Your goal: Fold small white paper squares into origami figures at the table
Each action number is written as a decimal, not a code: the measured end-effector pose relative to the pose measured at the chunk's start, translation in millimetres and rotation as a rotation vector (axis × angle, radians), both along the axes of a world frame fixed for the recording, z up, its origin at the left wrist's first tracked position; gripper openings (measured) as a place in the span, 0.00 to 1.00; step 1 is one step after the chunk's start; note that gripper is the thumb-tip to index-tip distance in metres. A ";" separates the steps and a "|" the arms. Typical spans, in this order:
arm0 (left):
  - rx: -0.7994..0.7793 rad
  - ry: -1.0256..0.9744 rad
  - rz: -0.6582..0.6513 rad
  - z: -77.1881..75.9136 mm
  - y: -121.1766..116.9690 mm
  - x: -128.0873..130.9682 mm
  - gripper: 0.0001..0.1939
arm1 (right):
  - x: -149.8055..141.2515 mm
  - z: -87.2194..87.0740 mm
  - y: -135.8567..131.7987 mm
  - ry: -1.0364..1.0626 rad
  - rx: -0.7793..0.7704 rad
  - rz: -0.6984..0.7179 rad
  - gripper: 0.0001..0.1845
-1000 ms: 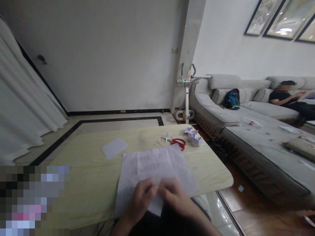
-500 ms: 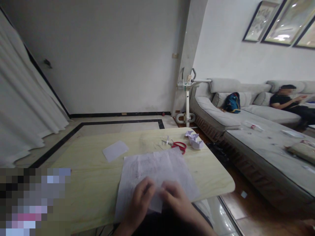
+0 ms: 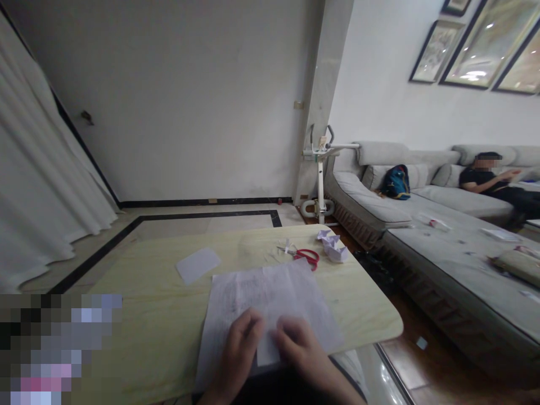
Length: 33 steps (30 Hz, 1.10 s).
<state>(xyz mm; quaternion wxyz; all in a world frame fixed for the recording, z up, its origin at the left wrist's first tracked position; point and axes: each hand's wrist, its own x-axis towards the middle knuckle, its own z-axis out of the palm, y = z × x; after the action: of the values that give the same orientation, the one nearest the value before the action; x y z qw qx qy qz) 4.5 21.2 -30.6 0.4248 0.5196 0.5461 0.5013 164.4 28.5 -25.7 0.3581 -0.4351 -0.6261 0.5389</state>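
A small sheet of white paper (image 3: pixel 266 350) is pinched between my two hands, near the table's front edge. My left hand (image 3: pixel 242 340) has its fingers curled in on the left side of this sheet. On the other side, my right hand (image 3: pixel 296 338) is closed at the sheet's right edge, a little blurred. Beneath them lies a large creased sheet of printed paper (image 3: pixel 270 289), spread on the table. The fingertips and part of the small sheet are hidden by the hands.
Red-handled scissors (image 3: pixel 307 257) and folded paper shapes (image 3: pixel 334 247) lie at the back right of the wooden table (image 3: pixel 156 332). A blank paper piece (image 3: pixel 198 265) is at the back left. A person (image 3: pixel 489 180) sits on the sofa (image 3: pixel 439 242), near a backpack (image 3: pixel 396 183).
The small paper has turned from a tilted position to lie straighter between my hands. Both hands stay in nearly the same place; the view has tipped slightly upward.
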 end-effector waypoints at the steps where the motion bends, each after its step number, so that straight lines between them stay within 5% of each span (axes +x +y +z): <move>1: -0.027 -0.012 0.040 0.3 0.1 -0.2 0.12 | 0.0 -0.2 0.1 0.001 0.001 0.001 0.24; 4: -0.123 -0.053 0.157 3.6 1.0 -0.6 0.14 | 0.4 1.1 0.0 -0.032 0.015 0.011 0.23; 9: -0.185 -0.078 0.168 8.4 2.4 -0.2 0.18 | -0.3 2.1 1.2 -0.080 0.069 -0.019 0.25; 15: -0.124 -0.030 0.030 4.9 3.2 2.4 0.17 | -1.7 0.1 4.2 -0.046 0.096 -0.034 0.30; 23: -0.013 -0.009 -0.047 5.0 2.3 -0.2 0.15 | -2.1 11.9 -3.5 0.067 0.061 0.068 0.23; 33: 0.010 -0.025 0.023 14.4 3.4 4.3 0.15 | -2.1 -5.6 3.3 -0.119 0.130 -0.025 0.27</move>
<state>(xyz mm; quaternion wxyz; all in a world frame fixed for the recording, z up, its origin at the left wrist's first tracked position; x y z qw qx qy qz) 8.8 24.5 -16.2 0.4232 0.5092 0.5440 0.5154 162.3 31.8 -31.2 0.3545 -0.4499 -0.6745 0.4657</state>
